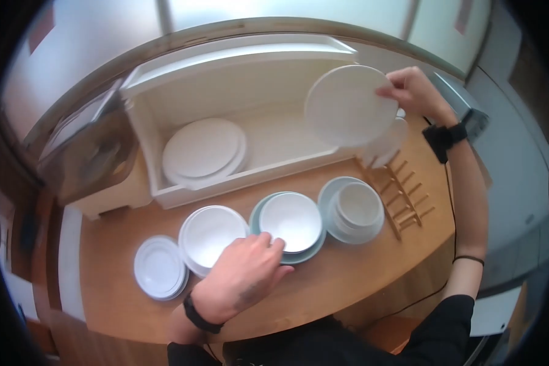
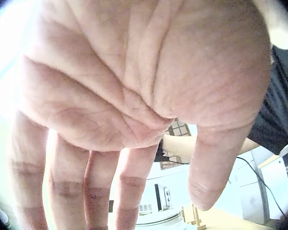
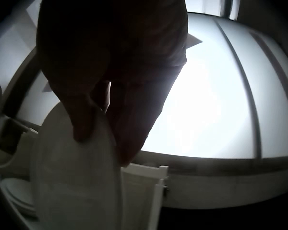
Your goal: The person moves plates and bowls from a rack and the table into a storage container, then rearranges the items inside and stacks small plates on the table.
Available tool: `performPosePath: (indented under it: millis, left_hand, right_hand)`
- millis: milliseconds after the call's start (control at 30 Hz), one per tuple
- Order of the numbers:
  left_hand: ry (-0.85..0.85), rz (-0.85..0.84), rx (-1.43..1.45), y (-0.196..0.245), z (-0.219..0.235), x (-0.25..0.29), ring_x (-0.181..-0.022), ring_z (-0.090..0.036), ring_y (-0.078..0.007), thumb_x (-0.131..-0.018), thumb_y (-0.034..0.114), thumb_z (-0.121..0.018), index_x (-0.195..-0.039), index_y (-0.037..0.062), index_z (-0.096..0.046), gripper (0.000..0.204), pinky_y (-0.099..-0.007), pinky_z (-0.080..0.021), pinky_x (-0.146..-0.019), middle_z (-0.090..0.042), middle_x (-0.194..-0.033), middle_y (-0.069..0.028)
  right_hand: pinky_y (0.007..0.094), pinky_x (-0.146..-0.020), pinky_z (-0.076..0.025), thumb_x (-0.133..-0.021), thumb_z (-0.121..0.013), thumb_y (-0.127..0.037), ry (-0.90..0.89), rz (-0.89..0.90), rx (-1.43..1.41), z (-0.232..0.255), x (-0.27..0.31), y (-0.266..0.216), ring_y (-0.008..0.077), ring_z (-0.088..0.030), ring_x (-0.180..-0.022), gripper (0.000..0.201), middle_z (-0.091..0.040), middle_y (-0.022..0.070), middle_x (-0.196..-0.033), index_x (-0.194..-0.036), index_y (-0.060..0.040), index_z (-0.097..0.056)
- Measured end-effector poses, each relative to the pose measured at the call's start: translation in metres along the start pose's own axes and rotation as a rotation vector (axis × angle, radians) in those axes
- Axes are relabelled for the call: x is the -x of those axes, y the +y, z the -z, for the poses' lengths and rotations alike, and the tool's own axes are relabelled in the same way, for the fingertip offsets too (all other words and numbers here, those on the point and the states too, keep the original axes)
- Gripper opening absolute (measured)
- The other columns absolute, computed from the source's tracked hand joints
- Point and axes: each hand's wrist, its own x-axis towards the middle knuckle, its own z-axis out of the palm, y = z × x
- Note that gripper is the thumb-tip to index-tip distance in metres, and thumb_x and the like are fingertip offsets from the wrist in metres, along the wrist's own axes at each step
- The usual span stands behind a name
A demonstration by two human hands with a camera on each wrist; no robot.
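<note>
My right hand pinches a white plate by its edge, thumb on the near face, raised over the right end of a white open box. In the right wrist view the plate hangs tilted below the fingers. My left hand is over the table with its fingers at the near rim of a white bowl, which sits on a pale green dish. The left wrist view shows that palm with fingers extended and nothing gripped. Stacked white plates lie inside the box on its left.
Left of the hand stand a larger white bowl and a stack of small plates. A bowl nests in a pale dish at right, beside a wooden peg rack. A brown-lidded container stands at the left.
</note>
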Motion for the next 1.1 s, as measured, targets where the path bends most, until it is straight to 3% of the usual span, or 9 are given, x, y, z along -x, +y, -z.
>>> performPosePath:
  millis: [67,200,433,667,767,867,967,1033,1100]
  left_hand:
    - [-0.022,-0.06,0.002,-0.001,-0.001,0.002,-0.084,-0.064,-0.0359,-0.089,0.03,-0.072,-0.098,0.0017,-0.057,0.033,-0.0432,-0.052,-0.073,-0.062,-0.09,-0.0155]
    - [0.001,-0.05,0.004,-0.003,0.002,0.008,-0.082,-0.065,-0.0346,-0.091,0.029,-0.07,-0.098,0.0014,-0.057,0.032,-0.0432,-0.053,-0.072,-0.062,-0.09,-0.0148]
    - [-0.021,-0.07,-0.009,-0.004,0.0,0.011,-0.083,-0.066,-0.0312,-0.094,0.029,-0.066,-0.099,0.0001,-0.057,0.03,-0.0397,-0.053,-0.072,-0.062,-0.089,-0.0148]
    - [0.014,-0.065,-0.02,-0.005,-0.008,0.01,-0.083,-0.067,-0.0287,-0.093,0.029,-0.067,-0.098,-0.0007,-0.058,0.032,-0.0374,-0.052,-0.073,-0.064,-0.089,-0.0137]
    - [0.002,-0.065,-0.03,-0.005,-0.008,0.01,-0.083,-0.067,-0.028,-0.093,0.03,-0.067,-0.097,-0.0011,-0.058,0.033,-0.0364,-0.052,-0.074,-0.064,-0.088,-0.0133]
    - [0.0,-0.071,-0.034,-0.005,-0.008,0.008,-0.084,-0.068,-0.0278,-0.092,0.029,-0.068,-0.097,-0.001,-0.058,0.032,-0.0361,-0.053,-0.074,-0.065,-0.088,-0.013]
    - [-0.022,-0.058,-0.046,-0.005,-0.007,0.007,-0.084,-0.068,-0.0275,-0.091,0.029,-0.069,-0.098,-0.0004,-0.059,0.032,-0.036,-0.053,-0.074,-0.065,-0.088,-0.0128]
    - [-0.05,-0.027,-0.032,-0.005,-0.007,0.004,-0.085,-0.067,-0.029,-0.091,0.029,-0.068,-0.099,0.0,-0.059,0.031,-0.0375,-0.053,-0.075,-0.065,-0.089,-0.0135]
    - [-0.04,-0.022,-0.013,-0.008,-0.008,0.004,-0.085,-0.067,-0.0299,-0.092,0.028,-0.068,-0.1,0.0003,-0.059,0.03,-0.0386,-0.053,-0.076,-0.064,-0.09,-0.0139]
  right_hand:
    - [0.0257,-0.057,-0.058,-0.095,-0.072,-0.034,-0.083,-0.074,-0.309,-0.037,-0.022,-0.015,0.0077,-0.064,-0.062,0.033,-0.068,0.001,-0.07,-0.086,-0.0021,-0.076]
    - [0.0299,-0.072,-0.058,-0.095,-0.071,-0.029,-0.281,-0.305,-0.845,-0.146,-0.071,-0.056,0.0183,-0.071,-0.079,0.04,-0.074,0.0127,-0.092,-0.111,0.0079,-0.07]
    - [0.0352,-0.085,-0.063,-0.099,-0.061,-0.018,-0.376,-0.392,-1.114,-0.25,-0.134,-0.116,0.0276,-0.071,-0.096,0.038,-0.068,0.0209,-0.112,-0.122,0.0125,-0.059]
    - [0.0345,-0.084,-0.064,-0.1,-0.061,-0.017,-0.435,-0.436,-1.151,-0.286,-0.15,-0.127,0.028,-0.071,-0.099,0.037,-0.067,0.0207,-0.113,-0.122,0.0121,-0.058]
    - [0.0332,-0.083,-0.062,-0.1,-0.062,-0.022,-0.467,-0.444,-1.105,-0.293,-0.151,-0.126,0.0236,-0.068,-0.1,0.034,-0.067,0.0162,-0.113,-0.116,0.0087,-0.062]
    - [0.0322,-0.075,-0.065,-0.1,-0.059,-0.018,-0.453,-0.439,-1.109,-0.297,-0.149,-0.128,0.0293,-0.073,-0.089,0.038,-0.069,0.0207,-0.109,-0.12,0.0151,-0.057]
    - [0.032,-0.064,-0.064,-0.099,-0.06,-0.024,-0.415,-0.409,-0.925,-0.298,-0.152,-0.13,0.0267,-0.073,-0.072,0.039,-0.072,0.0193,-0.093,-0.105,0.0142,-0.064]
    - [0.032,-0.055,-0.06,-0.097,-0.061,-0.036,-0.415,-0.249,-0.527,-0.3,-0.16,-0.128,0.0235,-0.072,-0.061,0.047,-0.071,0.0154,-0.071,-0.081,0.008,-0.069]
    - [0.0353,-0.057,-0.057,-0.094,-0.061,-0.047,-0.413,-0.155,-0.301,-0.312,-0.171,-0.122,0.0207,-0.071,-0.059,0.056,-0.067,0.0101,-0.058,-0.063,-0.0008,-0.069]
